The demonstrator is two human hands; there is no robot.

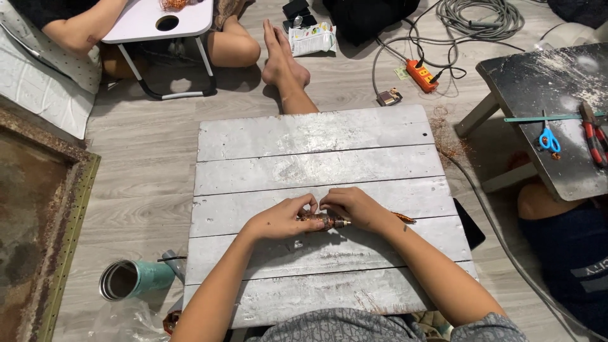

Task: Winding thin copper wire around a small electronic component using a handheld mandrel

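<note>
Rotor (324,221), small, copper-wound, dark core, lies between both hands on the plank table (285,136). Left hand (282,218) curls narrow around its left end, fingertips pinching on top. Right hand (356,206) closes over its right end, fingers bent down on it; both hands touch each other above the part. Copper wire bit (404,218) pokes out just right of the right hand, on the same plank. Below-left of the left hand, off the table on the floor, teal cup (132,278) lies on its side, open mouth facing left. Far up-right of the right hand, dark side table (557,69) carries blue scissors (548,140) and red pliers (594,140). Orange power strip (422,75) sits on the floor well above the hands, cables running from it. Another person's bare foot (283,54) rests just past the table's far edge. White folding table (158,22) stands far up-left.
</note>
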